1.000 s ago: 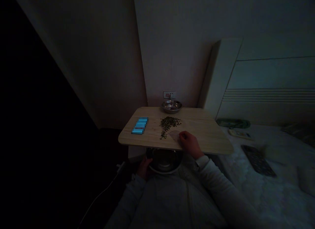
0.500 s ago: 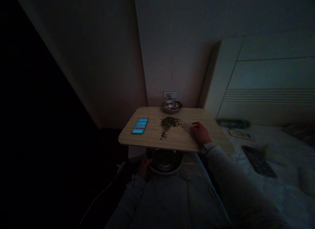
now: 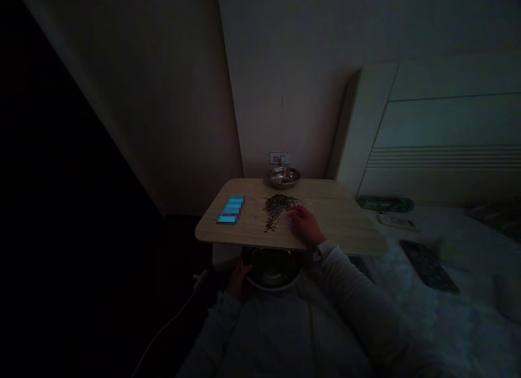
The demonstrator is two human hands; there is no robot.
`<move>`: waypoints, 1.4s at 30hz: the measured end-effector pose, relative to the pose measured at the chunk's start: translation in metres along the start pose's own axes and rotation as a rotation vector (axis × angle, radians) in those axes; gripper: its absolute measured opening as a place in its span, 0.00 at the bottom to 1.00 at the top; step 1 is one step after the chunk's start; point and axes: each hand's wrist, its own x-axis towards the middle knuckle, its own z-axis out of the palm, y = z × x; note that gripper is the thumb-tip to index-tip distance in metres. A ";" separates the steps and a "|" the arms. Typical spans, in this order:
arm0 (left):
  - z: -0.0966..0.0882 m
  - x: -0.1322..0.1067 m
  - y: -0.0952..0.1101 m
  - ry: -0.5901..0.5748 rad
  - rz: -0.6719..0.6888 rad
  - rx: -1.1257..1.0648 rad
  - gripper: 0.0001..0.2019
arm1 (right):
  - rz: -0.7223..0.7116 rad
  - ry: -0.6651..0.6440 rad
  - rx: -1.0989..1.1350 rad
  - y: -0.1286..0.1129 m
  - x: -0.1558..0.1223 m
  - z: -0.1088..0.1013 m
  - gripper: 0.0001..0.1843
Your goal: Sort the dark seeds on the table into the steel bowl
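While the left hand (image 3: 237,280) grips the metal basin (image 3: 274,287) at nine o'clock, the curled right hand (image 3: 304,224), contents unclear, sits at four o'clock of the wooden tabletop's (image 3: 337,210) dark granules (image 3: 279,201), probably light, loose, best scooped.

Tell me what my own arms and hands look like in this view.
Your left hand and right hand are bare. A long, pale greyish left sleeve and matching right sleeve reach the wrists; it's too dim for finer markings.
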 end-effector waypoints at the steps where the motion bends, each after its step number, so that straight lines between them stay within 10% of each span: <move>1: 0.000 0.001 -0.002 0.009 -0.016 -0.013 0.10 | -0.014 0.010 -0.002 0.000 -0.002 0.005 0.13; 42: 0.003 -0.017 0.039 -0.079 -0.046 0.062 0.08 | -0.107 -0.217 -0.126 -0.012 -0.019 0.013 0.12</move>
